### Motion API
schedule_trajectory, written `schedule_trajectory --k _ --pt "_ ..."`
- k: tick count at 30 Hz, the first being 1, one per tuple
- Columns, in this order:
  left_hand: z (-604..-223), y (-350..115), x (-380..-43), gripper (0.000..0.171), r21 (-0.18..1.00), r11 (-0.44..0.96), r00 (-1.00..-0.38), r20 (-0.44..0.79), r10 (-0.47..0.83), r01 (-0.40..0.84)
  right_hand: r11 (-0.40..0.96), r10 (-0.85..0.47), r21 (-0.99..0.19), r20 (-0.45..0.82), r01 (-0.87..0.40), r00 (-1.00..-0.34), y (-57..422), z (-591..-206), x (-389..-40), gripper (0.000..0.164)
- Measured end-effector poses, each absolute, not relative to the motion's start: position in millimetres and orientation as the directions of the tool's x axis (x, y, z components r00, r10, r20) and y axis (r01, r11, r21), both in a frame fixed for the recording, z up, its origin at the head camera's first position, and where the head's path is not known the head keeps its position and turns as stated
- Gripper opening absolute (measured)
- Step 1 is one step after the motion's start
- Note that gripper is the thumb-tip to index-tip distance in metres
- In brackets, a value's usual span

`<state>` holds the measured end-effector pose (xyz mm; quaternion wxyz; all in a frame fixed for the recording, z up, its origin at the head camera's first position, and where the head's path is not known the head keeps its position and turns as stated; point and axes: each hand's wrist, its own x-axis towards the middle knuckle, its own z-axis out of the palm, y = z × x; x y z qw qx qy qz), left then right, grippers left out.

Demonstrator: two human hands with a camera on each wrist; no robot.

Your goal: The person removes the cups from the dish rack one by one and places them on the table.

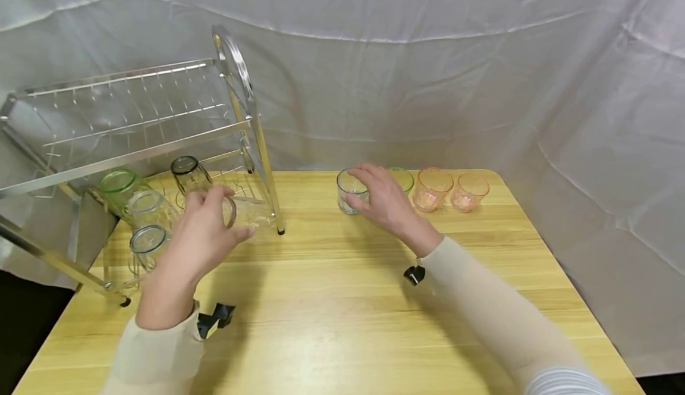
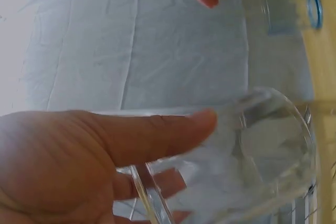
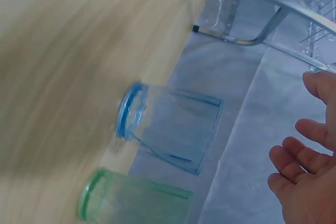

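Observation:
Beside the rack's right-hand legs, my left hand (image 1: 200, 234) grips a clear glass (image 1: 250, 210) that lies tilted on its side. In the left wrist view the thumb stretches along this glass, and the other fingers show behind its wall. My right hand (image 1: 387, 201) hovers over a blue-tinted glass (image 1: 345, 200), with fingers spread and loosely bent. The right wrist view shows a gap between those fingers and the blue-tinted glass (image 3: 176, 127). A green-tinted glass (image 1: 402, 178) stands next to it, partly hidden by my right hand.
Two pink glasses (image 1: 432, 188) (image 1: 467, 193) continue the row along the table's back edge. At left stands a two-tier metal dish rack (image 1: 134, 145); its lower tier holds a green glass (image 1: 119, 184), a dark glass (image 1: 188, 172) and several others. A grey cloth (image 1: 401, 85) hangs behind.

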<state>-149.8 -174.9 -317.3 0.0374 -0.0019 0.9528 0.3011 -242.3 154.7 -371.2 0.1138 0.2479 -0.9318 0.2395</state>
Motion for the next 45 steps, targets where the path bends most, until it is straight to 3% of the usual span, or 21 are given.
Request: schedule_trajectory --k 8,21,27,32,37,45 --pt "-339 -160 -151 0.081 0.699 0.711 -0.991 -0.031 0.128 0.071 0.678 -0.385 -0.514 0.361 -0.525 -0.850 157 -382 -223 0.060" --pt "-365 -128 -161 0.074 0.882 0.457 -0.972 0.008 0.235 0.117 0.553 -0.295 -0.705 0.334 -0.444 -0.896 158 -389 -198 0.063" --pt "-376 -116 -163 0.073 0.936 0.340 -0.962 -0.007 0.273 0.090 0.448 -0.326 -0.784 0.305 -0.430 -0.895 154 -399 -186 0.070" --pt "-382 -110 -165 0.073 0.969 0.239 -0.953 -0.012 0.302 0.064 0.330 -0.396 -0.844 0.283 -0.422 -0.874 149 -405 -180 0.085" --pt "-386 -108 -167 0.074 0.974 0.210 -0.940 0.003 0.342 0.080 0.306 -0.467 -0.851 0.256 -0.427 -0.846 145 -408 -177 0.100" --pt "-387 -106 -171 0.074 0.987 0.150 -0.927 -0.002 0.374 0.059 0.211 -0.459 -0.912 0.224 -0.350 -0.860 143 -406 -175 0.100"
